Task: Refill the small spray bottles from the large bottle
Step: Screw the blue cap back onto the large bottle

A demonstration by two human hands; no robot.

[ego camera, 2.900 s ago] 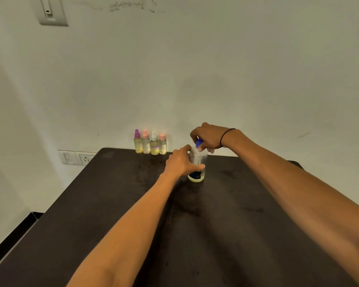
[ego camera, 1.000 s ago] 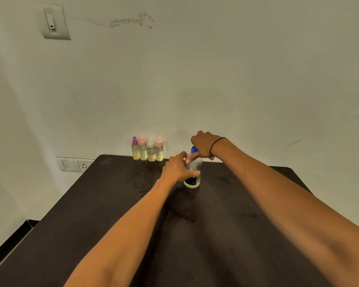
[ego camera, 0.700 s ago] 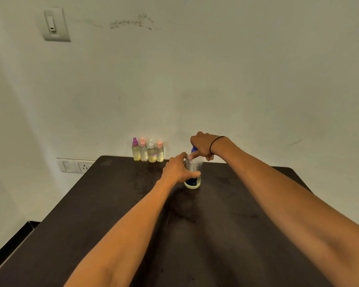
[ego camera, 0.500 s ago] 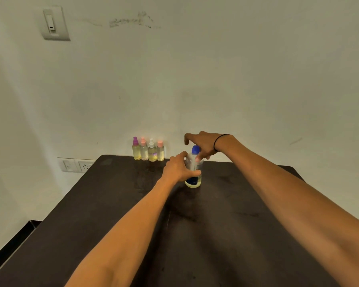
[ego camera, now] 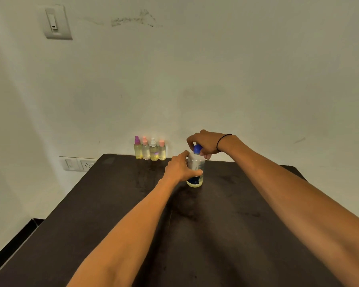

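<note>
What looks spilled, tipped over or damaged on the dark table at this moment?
Nothing stands out. The large bottle stands upright, the left hand gripping its body and the right hand on its blue cap. The four small spray bottles stand upright in a row by the wall.

Four small spray bottles (ego camera: 149, 149), one large bottle (ego camera: 195, 169), one table (ego camera: 226, 214), two wall sockets (ego camera: 79, 164).
</note>
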